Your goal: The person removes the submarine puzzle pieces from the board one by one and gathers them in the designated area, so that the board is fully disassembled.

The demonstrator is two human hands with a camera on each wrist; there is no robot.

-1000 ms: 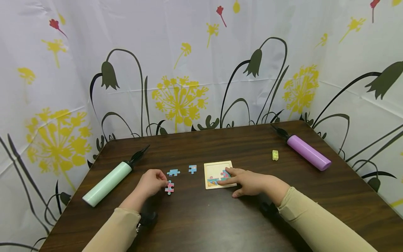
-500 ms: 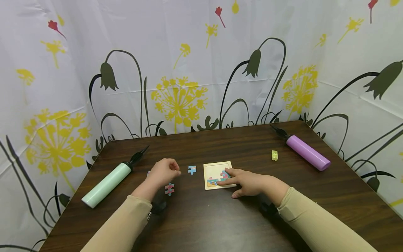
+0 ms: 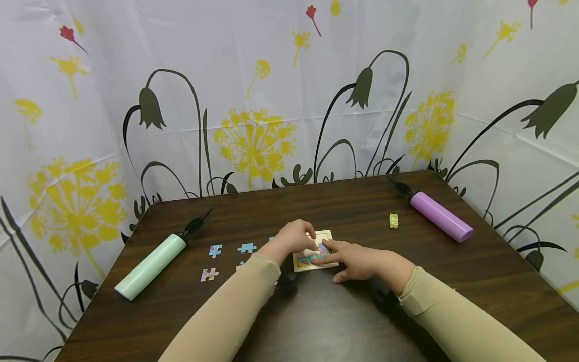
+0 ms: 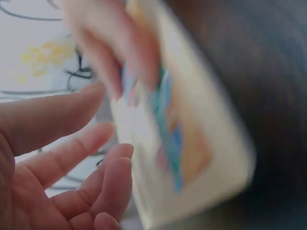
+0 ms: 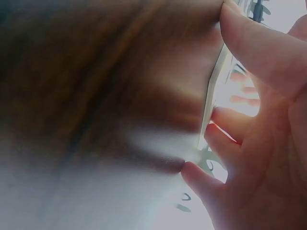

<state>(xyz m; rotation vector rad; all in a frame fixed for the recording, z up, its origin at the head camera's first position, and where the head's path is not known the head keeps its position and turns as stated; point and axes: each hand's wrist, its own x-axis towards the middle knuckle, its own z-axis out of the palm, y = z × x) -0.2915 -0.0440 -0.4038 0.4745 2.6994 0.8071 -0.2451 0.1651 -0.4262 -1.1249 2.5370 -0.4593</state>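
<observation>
A small square wooden puzzle tray [image 3: 323, 234] lies mid-table, with colourful pieces in its lower and right parts. My right hand [image 3: 357, 260] rests on its right side, fingers spread over the pieces. In the right wrist view the thumb and fingers of that hand [image 5: 259, 153] lie about the tray's edge. Over the tray's left part is my left hand [image 3: 291, 238]. The left wrist view shows thumb and fingers of that hand [image 4: 62, 158] apart, with nothing between them. Left of the tray lie a pink piece [image 3: 209, 274] and blue pieces [image 3: 247, 248]; my left arm partly hides others.
A mint-green hand pump [image 3: 151, 266] with a black nozzle lies at the left. A purple one [image 3: 441, 216] lies at the right, near a small yellow block [image 3: 393, 220]. Behind the dark wooden table [image 3: 344, 311] hangs a flowered curtain [image 3: 271, 75].
My left hand has moved right, from the loose pieces to above the tray. Two pieces at the left have come out from behind it. My right hand stays on the tray.
</observation>
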